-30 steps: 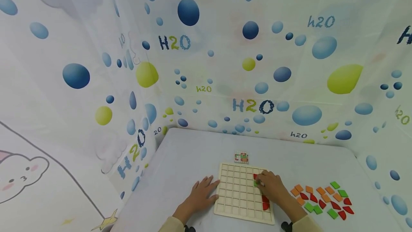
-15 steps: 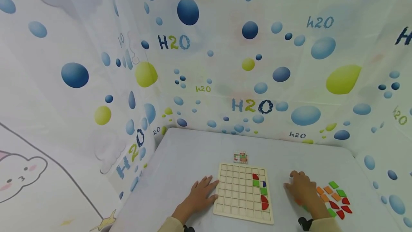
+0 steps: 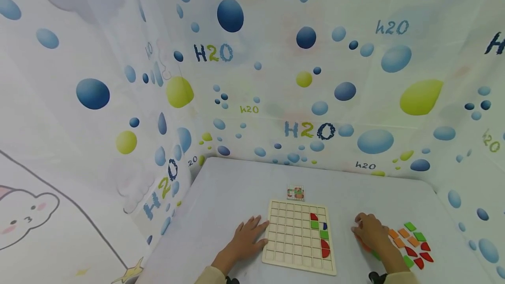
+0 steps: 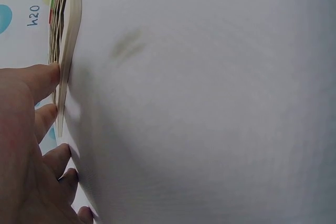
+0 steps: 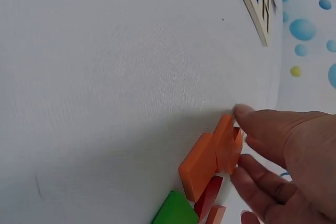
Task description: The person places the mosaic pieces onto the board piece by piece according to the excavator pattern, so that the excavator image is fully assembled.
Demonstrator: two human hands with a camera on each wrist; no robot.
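Observation:
My left hand (image 3: 245,240) lies with fingers spread at the left edge of a wooden grid board (image 3: 292,236). Thumb and fingertips touch that edge in the left wrist view. Toward the board's right side sit a red quarter-round piece (image 3: 313,217), a green square (image 3: 314,224), a small piece with blue (image 3: 324,226), another green square (image 3: 324,234) and red rounded pieces (image 3: 325,249). Over the near end of the loose pieces, my right hand (image 3: 371,230) pinches an orange tile (image 5: 224,145) by its edges between thumb and fingers. Another orange tile (image 5: 197,166) lies right beside it.
Loose orange tiles (image 3: 403,232), green tiles (image 3: 419,236) and red pieces (image 3: 426,257) are spread on the white table (image 3: 236,187) at the right. A small patterned card (image 3: 296,193) lies behind the board. Printed sheets (image 3: 276,86) hang close behind the table.
My right hand has left the board's right side and moved right to the loose pieces, uncovering the small piece with blue. My left hand has stayed in place.

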